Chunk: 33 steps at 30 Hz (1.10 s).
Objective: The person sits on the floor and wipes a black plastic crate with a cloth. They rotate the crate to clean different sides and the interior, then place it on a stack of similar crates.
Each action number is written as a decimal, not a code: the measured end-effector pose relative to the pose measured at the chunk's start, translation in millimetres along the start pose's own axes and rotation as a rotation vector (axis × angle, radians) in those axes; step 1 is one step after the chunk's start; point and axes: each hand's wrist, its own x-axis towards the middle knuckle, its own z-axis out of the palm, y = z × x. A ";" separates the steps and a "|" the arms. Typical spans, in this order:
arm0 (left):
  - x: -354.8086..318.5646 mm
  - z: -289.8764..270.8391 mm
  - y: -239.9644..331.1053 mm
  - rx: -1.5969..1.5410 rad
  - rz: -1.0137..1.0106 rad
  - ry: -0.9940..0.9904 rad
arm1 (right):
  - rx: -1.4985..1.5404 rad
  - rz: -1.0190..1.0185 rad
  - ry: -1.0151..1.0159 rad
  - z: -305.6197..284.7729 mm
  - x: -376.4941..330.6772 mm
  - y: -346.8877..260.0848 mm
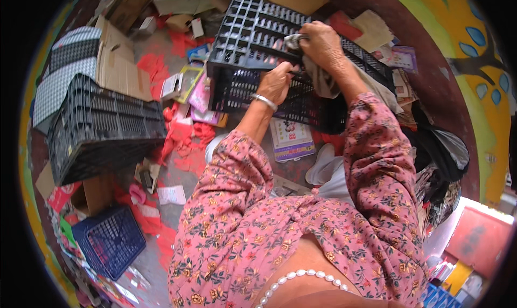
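A black plastic crate (232, 54) with slatted, gridded sides is tipped in front of me at the top middle. My left hand (276, 84) is closed on the edge of the crate nearest me, its thumb and fingers pinching the rim. Further up and to the right, my right hand (323, 45) grips a crumpled grey-beige cloth (319, 77) against the crate's slats. Part of that cloth hangs down over the crate's side, and a bit of it pokes out past my fingers. My right hand and the cloth hide some of the slats.
Another black crate (107, 114) leans at the left beside a cardboard box (116, 54). A blue basket (110, 240) lies lower left. Red paper scraps (153, 73) and boxed booklets (291, 138) litter the floor. A painted wall (452, 17) bounds the right, near a black bag (439, 160).
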 end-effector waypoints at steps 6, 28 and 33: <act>6.1 10.7 16.3 -0.609 -0.114 0.031 | 0.069 -0.124 0.001 8.7 37.0 -42.6; 7.9 8.5 7.5 -0.587 -0.263 0.098 | 0.349 0.033 0.116 -23.5 51.0 27.9; 10.2 6.6 3.7 -0.565 -0.270 0.063 | 0.018 0.141 -0.103 9.8 56.4 2.4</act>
